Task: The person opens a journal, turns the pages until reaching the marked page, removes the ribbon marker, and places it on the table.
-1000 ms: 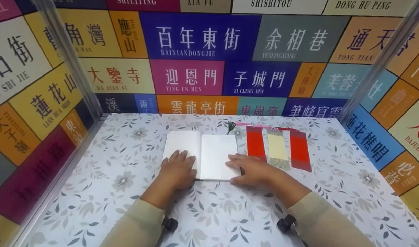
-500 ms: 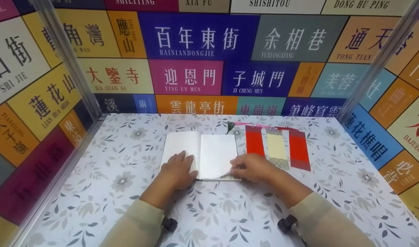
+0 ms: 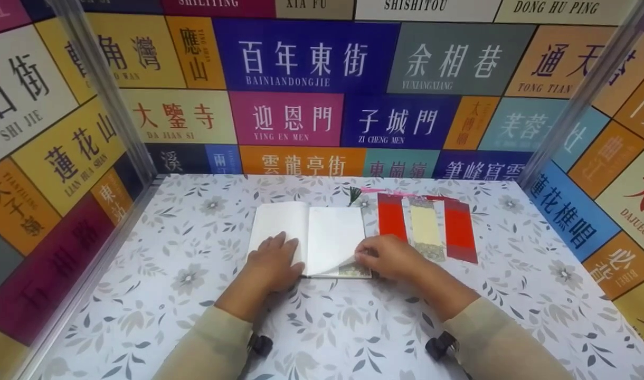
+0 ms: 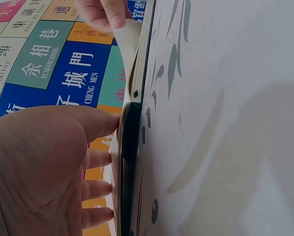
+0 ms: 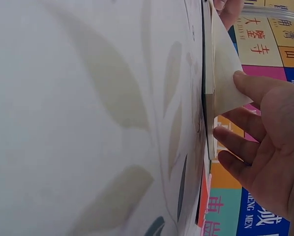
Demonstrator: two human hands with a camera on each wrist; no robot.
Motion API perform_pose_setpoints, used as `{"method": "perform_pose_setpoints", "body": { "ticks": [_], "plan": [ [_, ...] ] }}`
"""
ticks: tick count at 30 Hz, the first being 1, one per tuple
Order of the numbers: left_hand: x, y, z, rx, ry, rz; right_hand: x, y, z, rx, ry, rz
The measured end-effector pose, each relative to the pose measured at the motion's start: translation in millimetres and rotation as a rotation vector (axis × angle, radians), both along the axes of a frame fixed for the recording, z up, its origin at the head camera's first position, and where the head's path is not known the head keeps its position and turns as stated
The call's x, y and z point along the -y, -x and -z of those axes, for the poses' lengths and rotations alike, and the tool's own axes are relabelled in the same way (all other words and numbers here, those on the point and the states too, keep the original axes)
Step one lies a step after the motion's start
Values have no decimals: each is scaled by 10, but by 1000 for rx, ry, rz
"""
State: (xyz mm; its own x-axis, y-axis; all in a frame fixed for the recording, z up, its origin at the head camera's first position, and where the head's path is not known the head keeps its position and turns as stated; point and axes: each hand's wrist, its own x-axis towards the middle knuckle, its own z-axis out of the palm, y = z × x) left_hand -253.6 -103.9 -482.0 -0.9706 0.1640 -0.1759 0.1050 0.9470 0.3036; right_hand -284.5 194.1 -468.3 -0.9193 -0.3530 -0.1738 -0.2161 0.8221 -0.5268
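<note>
An open book (image 3: 332, 232) with blank white pages lies on the patterned table. My left hand (image 3: 273, 259) rests on its left page, fingers extended and thumb near the spine; in the left wrist view the fingertips press down on the paper. At the lower right corner, my right hand (image 3: 388, 258) pinches a page (image 5: 228, 78) between thumb and index finger. That corner is lifted and bent up, and a patterned surface (image 3: 355, 271) shows beneath it. In the right wrist view the other right fingers are spread loosely by the book's edge.
Right of the book lie a red bookmark (image 3: 391, 214), a cream bookmark (image 3: 426, 221) and another red bookmark (image 3: 460, 229). A dark green tassel (image 3: 355, 196) and pink cord lie behind them. Walls with colourful sign panels (image 3: 306, 58) enclose the back and sides.
The right hand, earlier lying spread at the right page's edge, has closed its thumb and finger on the page corner and raised it. The left hand has stayed nearly still.
</note>
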Motion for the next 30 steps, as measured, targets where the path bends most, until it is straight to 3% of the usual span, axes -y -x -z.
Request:
{"method": "perform_pose_setpoints", "body": {
  "ticks": [15,30],
  "plan": [
    [-1,-1,-31,10,12,11,180,-81,-142,-250,145,48],
    [-12,16,-4,-32,8,22,428,-120,-230,-473,243,-35]
  ]
}}
